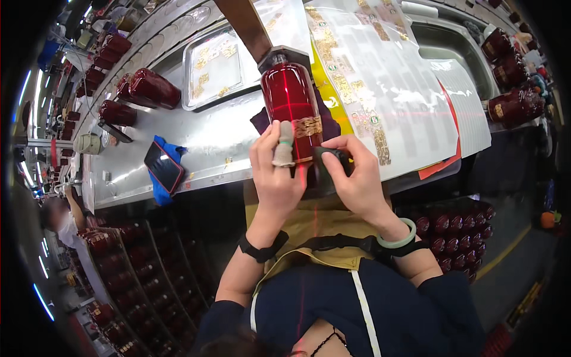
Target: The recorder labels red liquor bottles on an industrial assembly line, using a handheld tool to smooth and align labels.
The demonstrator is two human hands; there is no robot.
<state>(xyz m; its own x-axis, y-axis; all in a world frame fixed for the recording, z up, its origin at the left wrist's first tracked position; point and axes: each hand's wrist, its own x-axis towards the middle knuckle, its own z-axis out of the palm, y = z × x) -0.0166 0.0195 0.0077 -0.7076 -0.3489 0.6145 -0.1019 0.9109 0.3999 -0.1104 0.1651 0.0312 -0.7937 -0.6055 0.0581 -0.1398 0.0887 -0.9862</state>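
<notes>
A dark red glass bottle [291, 95] lies with its neck away from me on a dark cloth [329, 106], in front of a jig with a brown upright arm [244, 24]. A gold decal [308, 127] sits on its side near the base. My left hand [275, 163] holds the bottle's left side, a fabric cot [285, 144] covering one finger. My right hand [357, 175] pinches a small dark piece [334, 156] beside the bottle's base; its exact kind is unclear. Red laser lines cross the bottle and both sides of the bench.
Gold decal sheets [395, 89] spread to the right, near a metal sink [443, 41]. A metal tray [189, 89] with decals, red bottles [153, 88] and a phone [163, 165] on blue cloth stand left. Bottle racks [143, 268] flank me below; another person [62, 220] is far left.
</notes>
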